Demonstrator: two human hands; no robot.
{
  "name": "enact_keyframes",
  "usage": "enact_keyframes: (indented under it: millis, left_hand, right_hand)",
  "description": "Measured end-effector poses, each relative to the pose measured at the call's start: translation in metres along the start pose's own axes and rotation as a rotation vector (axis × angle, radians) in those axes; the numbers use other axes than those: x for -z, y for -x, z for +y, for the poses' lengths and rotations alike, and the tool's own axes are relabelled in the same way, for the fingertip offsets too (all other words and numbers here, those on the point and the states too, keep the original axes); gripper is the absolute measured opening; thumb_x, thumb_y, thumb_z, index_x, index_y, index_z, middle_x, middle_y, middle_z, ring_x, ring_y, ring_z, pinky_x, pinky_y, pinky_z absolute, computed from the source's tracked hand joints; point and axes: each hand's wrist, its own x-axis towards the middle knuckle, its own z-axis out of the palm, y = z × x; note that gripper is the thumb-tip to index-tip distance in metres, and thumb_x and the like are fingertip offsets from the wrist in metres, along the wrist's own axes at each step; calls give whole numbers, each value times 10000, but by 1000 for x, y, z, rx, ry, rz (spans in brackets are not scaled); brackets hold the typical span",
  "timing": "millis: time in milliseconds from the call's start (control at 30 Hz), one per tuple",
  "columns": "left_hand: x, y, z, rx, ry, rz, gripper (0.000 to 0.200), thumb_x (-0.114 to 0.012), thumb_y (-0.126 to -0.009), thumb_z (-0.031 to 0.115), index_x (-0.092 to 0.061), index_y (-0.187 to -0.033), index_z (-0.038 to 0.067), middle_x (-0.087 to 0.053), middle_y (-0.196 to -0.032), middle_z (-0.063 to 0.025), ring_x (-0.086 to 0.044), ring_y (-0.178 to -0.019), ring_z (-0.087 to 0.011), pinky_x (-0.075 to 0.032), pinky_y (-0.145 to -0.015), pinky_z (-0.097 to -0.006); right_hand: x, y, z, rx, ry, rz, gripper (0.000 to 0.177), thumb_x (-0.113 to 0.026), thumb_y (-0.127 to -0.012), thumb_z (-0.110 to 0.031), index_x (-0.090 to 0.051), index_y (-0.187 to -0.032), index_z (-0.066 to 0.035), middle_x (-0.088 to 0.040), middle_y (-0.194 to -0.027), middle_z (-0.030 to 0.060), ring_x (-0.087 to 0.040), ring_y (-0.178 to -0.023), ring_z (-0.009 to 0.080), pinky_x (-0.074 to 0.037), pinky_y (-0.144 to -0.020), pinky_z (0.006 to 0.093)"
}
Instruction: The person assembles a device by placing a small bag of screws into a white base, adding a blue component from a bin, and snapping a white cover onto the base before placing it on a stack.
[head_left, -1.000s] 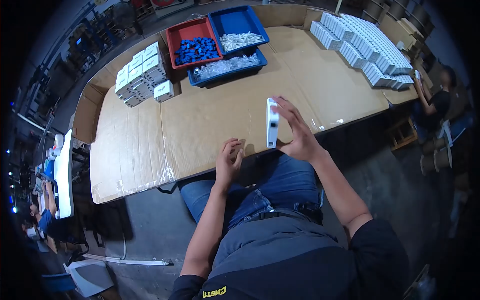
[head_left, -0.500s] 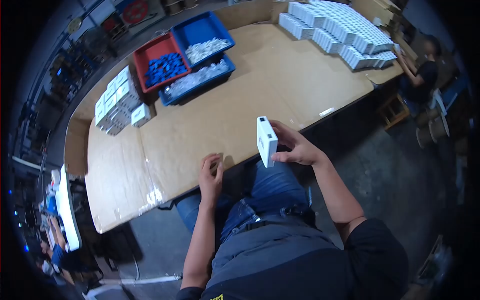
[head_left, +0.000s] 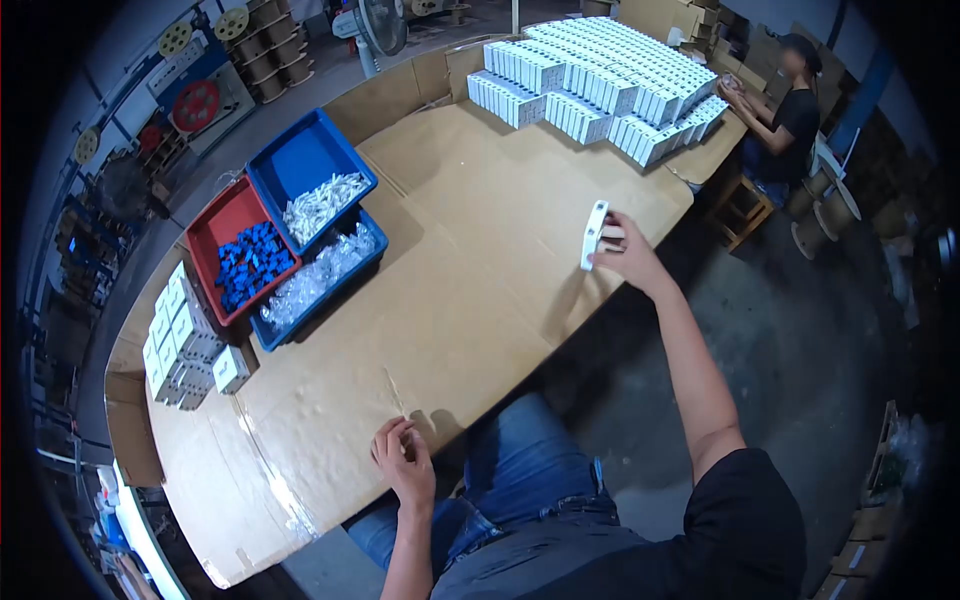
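Note:
My right hand (head_left: 630, 250) grips a flat white box (head_left: 595, 236) by its edges, thumb below and fingers above. The box is held up over the front edge of the table, its narrow side facing me, with a small dark opening near the top. Over the cardboard-covered table (head_left: 470, 290), near its front edge, my left hand (head_left: 405, 455) is loosely curled with its fingers slightly apart. I see nothing in it.
Rows of stacked white boxes (head_left: 610, 85) fill the far right. Left are a red bin (head_left: 205, 235) of blue pieces, a blue bin (head_left: 305, 150) of white pieces, another blue bin (head_left: 375, 240) of clear plastic pieces, and piled white boxes (head_left: 180, 335). A person (head_left: 785, 120) sits far right.
My right hand has carried the white box forward and to the right, turning it edge-on. My left hand stays near the front edge. The view has swung toward the far side of the table.

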Motion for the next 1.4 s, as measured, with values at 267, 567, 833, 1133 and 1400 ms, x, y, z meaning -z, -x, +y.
enact_keyframes:
  millis: [267, 567, 833, 1133, 1400]
  left_hand:
    - [-36, -52, 30, -61, 18, -71, 204, -687, -888, 53, -699, -1084, 109, -665, -1214, -70, -581, -1153, -278, -365, -1060, -434]
    - [-54, -63, 34, 66, 50, -85, 244, -687, -852, 20, -707, -1089, 74, -617, -1265, -141, -544, -1198, -346, -401, -1040, -475]
    - [-55, -70, 33, 47, -12, -142, 259, -676, -832, 9, -689, -1083, 73, -619, -1240, -146, -559, -1188, -349, -407, -1027, -492]
    - [-54, -77, 38, 77, -53, -171, 245, -678, -829, 14, -685, -1065, 81, -631, -1229, -135, -576, -1184, -340, -402, -1027, -486]
    - [-55, -76, 38, 96, -57, -176, 243, -683, -836, 42, -691, -1071, 101, -636, -1228, -115, -578, -1192, -330, -391, -1035, -479]
  right_hand:
    - [33, -176, 33, 150, 212, 431, 886, -935, -736, -307, -520, -1457, -3, -572, -1347, 193, -616, -1219, 273, -542, -998, 393]
    - [40, -346, 12, 67, 368, 561, 1093, -905, -682, -535, -469, -1490, 59, -566, -1400, 271, -565, -1313, 361, -458, -1107, 425]
    - [25, -419, 20, 37, 532, 555, 962, -873, -719, -465, -500, -1399, 104, -525, -1406, 308, -516, -1344, 416, -431, -1140, 447]
    - [10, -442, 41, 102, 485, 688, 808, -854, -760, -423, -526, -1327, 52, -600, -1254, 278, -581, -1213, 412, -475, -1054, 464]
    - [10, -444, 46, 112, 624, 662, 707, -845, -798, -437, -580, -1267, 21, -606, -1234, 268, -586, -1197, 405, -481, -1034, 458]
